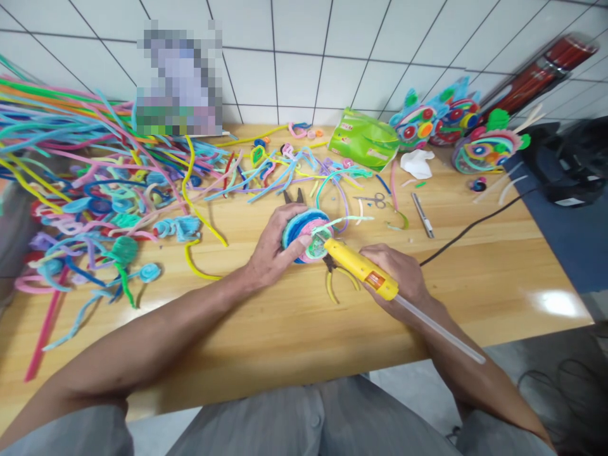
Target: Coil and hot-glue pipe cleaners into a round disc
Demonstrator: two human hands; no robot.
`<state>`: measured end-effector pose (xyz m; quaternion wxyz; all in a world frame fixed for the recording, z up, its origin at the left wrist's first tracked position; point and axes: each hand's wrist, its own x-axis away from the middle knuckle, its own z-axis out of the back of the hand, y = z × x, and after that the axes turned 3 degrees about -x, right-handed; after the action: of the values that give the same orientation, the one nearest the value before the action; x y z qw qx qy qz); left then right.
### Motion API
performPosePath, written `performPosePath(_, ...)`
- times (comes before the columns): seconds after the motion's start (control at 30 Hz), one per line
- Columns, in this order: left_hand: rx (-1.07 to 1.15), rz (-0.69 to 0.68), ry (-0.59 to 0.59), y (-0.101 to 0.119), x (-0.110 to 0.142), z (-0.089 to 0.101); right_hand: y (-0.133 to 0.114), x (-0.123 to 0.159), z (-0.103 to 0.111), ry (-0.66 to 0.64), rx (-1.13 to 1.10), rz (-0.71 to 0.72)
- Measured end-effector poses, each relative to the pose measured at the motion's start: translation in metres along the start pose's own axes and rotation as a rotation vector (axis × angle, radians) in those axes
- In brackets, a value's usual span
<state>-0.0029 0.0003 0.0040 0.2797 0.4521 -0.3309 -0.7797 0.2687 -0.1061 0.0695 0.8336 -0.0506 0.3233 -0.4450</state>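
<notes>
Pretty bright in here tbh, white glare on the tabletop [503, 278] near its right corner, wall tiles [304, 28] skewed toward the edges, slight blur overall, one patch [180, 82] totally pixelated.

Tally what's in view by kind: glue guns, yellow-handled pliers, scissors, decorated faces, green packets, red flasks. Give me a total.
Glue gun: 1
Yellow-handled pliers: 1
Scissors: 1
Decorated faces: 3
Green packet: 1
Red flask: 1
Total: 8

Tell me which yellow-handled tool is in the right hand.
The glue gun, with a pale stick poking from its back; the pliers lie on the table, partly hidden.
</notes>
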Motion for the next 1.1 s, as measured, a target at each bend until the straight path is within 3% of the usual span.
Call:
performPosePath(0.67, 0.0, 0.026, -0.009, 0.0018, -0.0002, 0.0007, -0.0025, -0.0031, -0.0036, 0.019, 0.017, 0.022)
performPosePath(1.1, -0.006, 0.024, -0.01, 0.0012, 0.0, 0.0009, -0.0014, 0.0011, -0.0028, 0.031, -0.064, -0.038)
